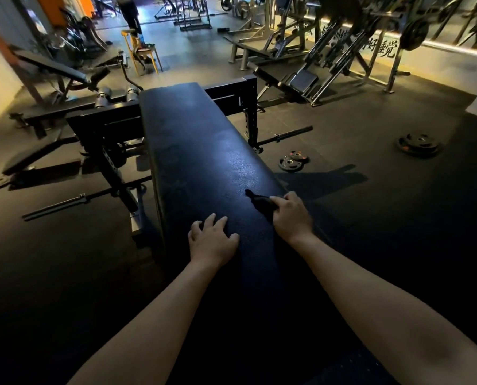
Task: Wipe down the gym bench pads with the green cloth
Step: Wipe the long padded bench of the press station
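On the long black bench pad [198,140] the left hand [212,241] rests near its close end with fingers spread, holding nothing, while the right hand [291,215] by the pad's right edge grips the bunched cloth [260,202], dark in this dim light, lying on the pad.

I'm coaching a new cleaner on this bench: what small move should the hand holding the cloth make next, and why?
Probably push the cloth forward along the pad, away from the body. The right hand grips it bunched near the pad's right edge. The left hand rests on the pad beside it, holding nothing, and most of the lit pad lies ahead.
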